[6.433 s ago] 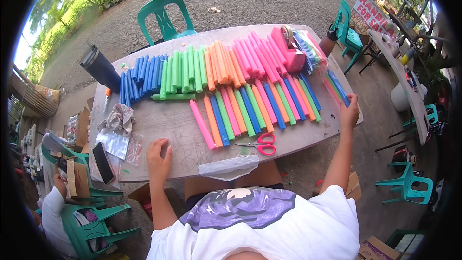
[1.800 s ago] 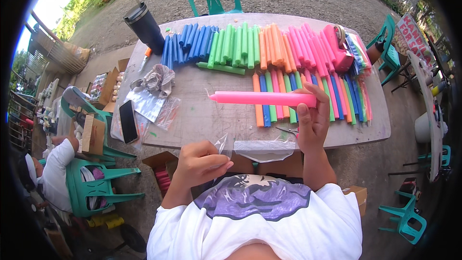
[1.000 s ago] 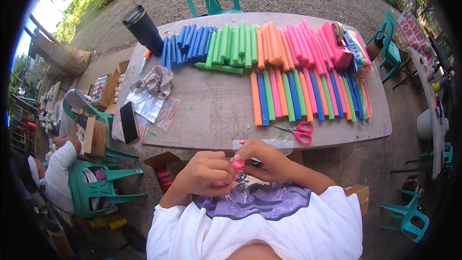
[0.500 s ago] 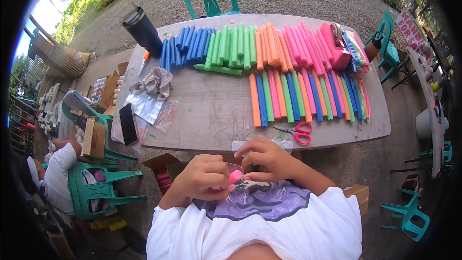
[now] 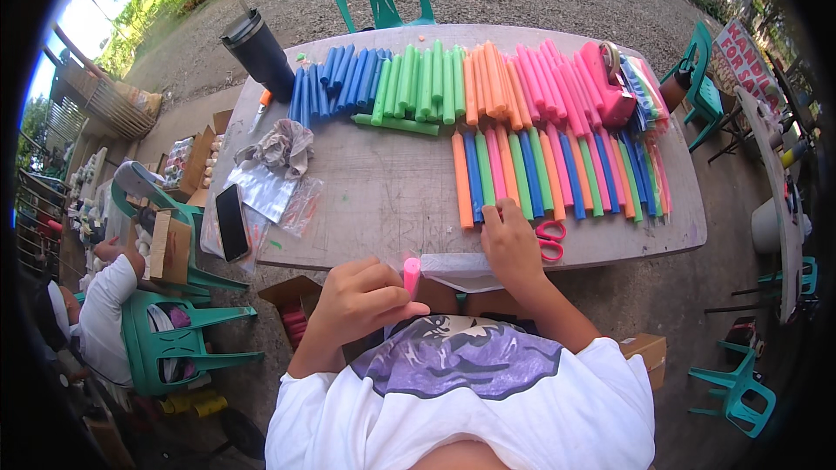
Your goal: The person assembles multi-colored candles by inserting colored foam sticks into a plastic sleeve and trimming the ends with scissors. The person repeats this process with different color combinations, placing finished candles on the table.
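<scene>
Head view. Left hand (image 5: 370,300) closed around a pink candle (image 5: 411,271), held off the near edge of the table (image 5: 374,209), just beside a pale plastic-covered strip (image 5: 448,267). Right hand (image 5: 512,244) reaches forward, fingers bent, tips at the near ends of the mixed-colour row, by a blue candle (image 5: 475,176) and the orange candle (image 5: 462,178) at its left end. Whether those fingertips pinch anything cannot be told; the back of the hand covers them.

Handling, as judged: touch one candle alone, near its blunt end, so neighbours do not roll. Left hold best kept firm but light, to spare the wax. Right wrist should stay clear of the red-handled scissors (image 5: 550,239) just beside it.

Orientation: held candle stands steeply, blunt end up and slightly away from the body, long axis foreshortened, lower length hidden in the fist; no wick in sight. Row candles lie near-to-far, blunt ends toward the person, tapered ends away.
</scene>
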Available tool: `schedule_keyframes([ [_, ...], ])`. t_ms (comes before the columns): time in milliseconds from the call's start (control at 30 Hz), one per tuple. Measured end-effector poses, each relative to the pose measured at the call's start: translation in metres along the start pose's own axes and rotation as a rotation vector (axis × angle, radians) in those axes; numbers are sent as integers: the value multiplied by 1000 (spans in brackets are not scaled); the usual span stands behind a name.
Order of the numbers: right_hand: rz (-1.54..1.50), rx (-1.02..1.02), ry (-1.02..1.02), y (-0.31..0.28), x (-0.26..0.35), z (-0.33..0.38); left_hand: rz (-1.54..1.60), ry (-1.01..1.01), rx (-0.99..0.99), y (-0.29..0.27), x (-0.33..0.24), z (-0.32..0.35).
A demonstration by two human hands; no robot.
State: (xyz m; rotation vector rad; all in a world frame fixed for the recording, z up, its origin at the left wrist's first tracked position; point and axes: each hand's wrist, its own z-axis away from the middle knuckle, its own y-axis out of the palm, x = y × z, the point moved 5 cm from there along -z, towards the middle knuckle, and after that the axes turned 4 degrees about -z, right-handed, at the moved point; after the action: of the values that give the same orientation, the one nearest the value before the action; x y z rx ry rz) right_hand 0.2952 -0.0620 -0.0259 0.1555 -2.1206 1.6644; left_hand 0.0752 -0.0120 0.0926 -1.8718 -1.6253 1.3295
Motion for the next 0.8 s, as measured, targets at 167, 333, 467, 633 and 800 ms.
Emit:
schedule_keyframes([
  [167,154,-144,-192,-13,20,0,-40,-43,-35,1,2,1],
  [333,201,-161,-325,-5,38,10,-58,-59,-44,3,6,3],
  [467,114,-159,-308,4,34,12,-62,-57,-48,3,7,2],
  [633,-315,-158,-361,-22,45,13,-128,-11,26,9,5,3],
  [800,-796,120,-426,-24,76,9,-94,86,122,20,-3,-2],
])
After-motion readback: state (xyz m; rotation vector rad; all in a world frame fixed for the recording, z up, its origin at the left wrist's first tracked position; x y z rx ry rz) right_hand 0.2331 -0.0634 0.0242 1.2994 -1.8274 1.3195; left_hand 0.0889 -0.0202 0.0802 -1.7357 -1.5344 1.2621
